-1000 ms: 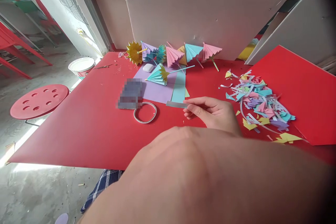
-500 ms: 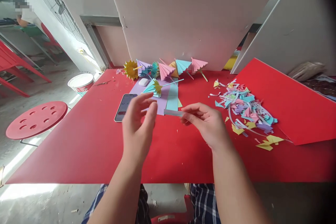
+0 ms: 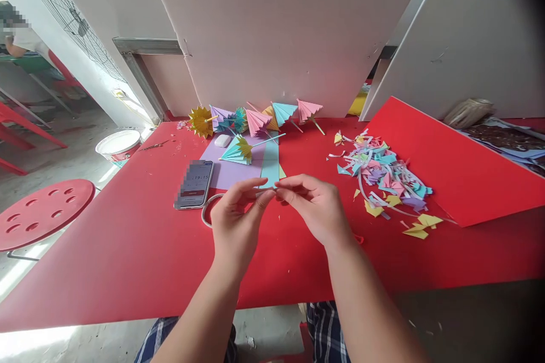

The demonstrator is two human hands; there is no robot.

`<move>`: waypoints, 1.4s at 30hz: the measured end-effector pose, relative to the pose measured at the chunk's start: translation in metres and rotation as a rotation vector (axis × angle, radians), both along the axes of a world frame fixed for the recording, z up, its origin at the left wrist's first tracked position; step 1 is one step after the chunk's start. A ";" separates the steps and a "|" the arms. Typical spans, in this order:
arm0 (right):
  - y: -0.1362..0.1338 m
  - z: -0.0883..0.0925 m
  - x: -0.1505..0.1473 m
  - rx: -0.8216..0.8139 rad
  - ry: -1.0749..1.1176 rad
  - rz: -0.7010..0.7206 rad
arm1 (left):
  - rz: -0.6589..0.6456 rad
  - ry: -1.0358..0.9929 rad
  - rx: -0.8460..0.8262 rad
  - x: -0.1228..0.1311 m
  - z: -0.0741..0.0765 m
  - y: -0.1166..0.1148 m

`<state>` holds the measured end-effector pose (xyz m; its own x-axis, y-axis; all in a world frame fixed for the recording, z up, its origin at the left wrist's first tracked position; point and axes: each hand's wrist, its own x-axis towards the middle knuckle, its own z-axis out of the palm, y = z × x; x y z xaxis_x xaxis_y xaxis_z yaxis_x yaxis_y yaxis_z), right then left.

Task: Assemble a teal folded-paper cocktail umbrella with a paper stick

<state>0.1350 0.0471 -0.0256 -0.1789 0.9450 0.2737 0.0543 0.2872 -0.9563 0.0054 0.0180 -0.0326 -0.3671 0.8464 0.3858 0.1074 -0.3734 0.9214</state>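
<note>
My left hand [image 3: 237, 221] and my right hand [image 3: 315, 209] meet over the middle of the red table, fingertips almost touching. Both pinch a narrow grey-white paper strip [image 3: 260, 193], mostly hidden by thumbs and fingers. Just beyond the hands lie a purple paper sheet [image 3: 230, 173] and a light blue sheet [image 3: 269, 164]. On them rests a blue and yellow folded paper umbrella [image 3: 239, 150] with a thin stick. Beside my left hand is a pale ring-shaped thing [image 3: 206, 212], partly covered by the hand.
Several paper umbrellas [image 3: 258, 122] line the back against a white board [image 3: 281, 39]. A phone [image 3: 195, 184] lies left, near a white mouse-like object [image 3: 222, 140]. Paper scraps [image 3: 385, 167] are heaped right, by a slanted red board [image 3: 464, 176]. A red stool [image 3: 46, 210] stands left.
My left hand has moved right and closed on the strip that my right hand was holding alone. My hands are now together. The view has shifted, showing more of the wall behind.
</note>
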 end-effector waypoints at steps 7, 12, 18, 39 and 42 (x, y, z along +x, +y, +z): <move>-0.007 0.000 -0.007 0.158 -0.074 -0.101 | 0.249 0.268 0.215 0.002 -0.008 0.001; -0.007 0.002 -0.001 0.214 -0.085 -0.046 | 0.250 0.401 0.384 -0.002 -0.011 0.003; -0.010 0.006 0.004 0.440 -0.185 -0.095 | 0.257 0.610 0.535 -0.004 -0.013 0.004; -0.011 0.010 0.013 0.353 -0.171 -0.068 | 0.110 0.604 0.627 -0.007 -0.006 0.003; -0.013 0.011 0.015 0.282 -0.110 -0.039 | 0.089 0.624 0.649 -0.007 -0.002 0.001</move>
<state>0.1502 0.0337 -0.0145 -0.1870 0.8413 0.5072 0.1692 0.5361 -0.8270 -0.0016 0.0186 -0.0344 0.0153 0.3717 0.9282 0.5700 -0.7659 0.2974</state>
